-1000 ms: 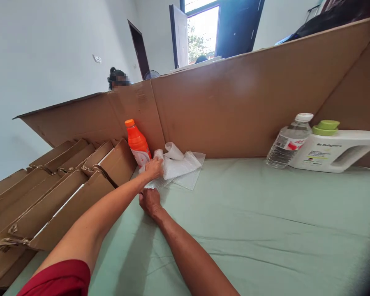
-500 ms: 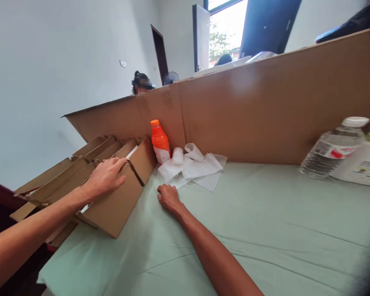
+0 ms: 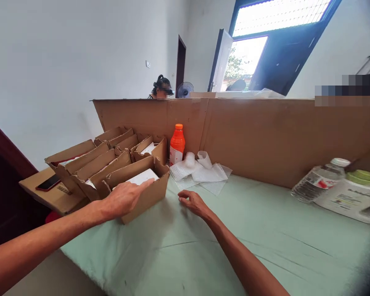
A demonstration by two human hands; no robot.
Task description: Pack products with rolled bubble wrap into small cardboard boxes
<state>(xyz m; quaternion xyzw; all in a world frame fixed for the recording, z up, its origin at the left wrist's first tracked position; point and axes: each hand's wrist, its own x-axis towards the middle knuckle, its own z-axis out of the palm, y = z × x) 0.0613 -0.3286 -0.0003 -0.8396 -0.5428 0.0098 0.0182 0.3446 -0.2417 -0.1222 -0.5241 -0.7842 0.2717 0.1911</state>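
Observation:
My left hand [image 3: 123, 199] reaches over the nearest open cardboard box [image 3: 148, 195], fingers stretched out and resting on its front rim, above a white item inside. My right hand [image 3: 193, 202] lies on the green cloth-covered table [image 3: 234, 246], fingers loosely curled and holding nothing. Behind it is a pile of bubble wrap sheets [image 3: 200, 172] and an orange bottle [image 3: 176, 144] standing against the cardboard wall [image 3: 265, 131].
Several open cardboard boxes [image 3: 92, 160] stand in rows at the left. A phone [image 3: 48, 182] lies on a flat box. A clear water bottle [image 3: 319, 181] and a white jug with green cap [image 3: 348, 197] lie at the right. A person sits behind the wall.
My left hand moved from the bubble wrap to the boxes and onto the nearest box's rim. The view swung up and left. My right hand stayed on the cloth.

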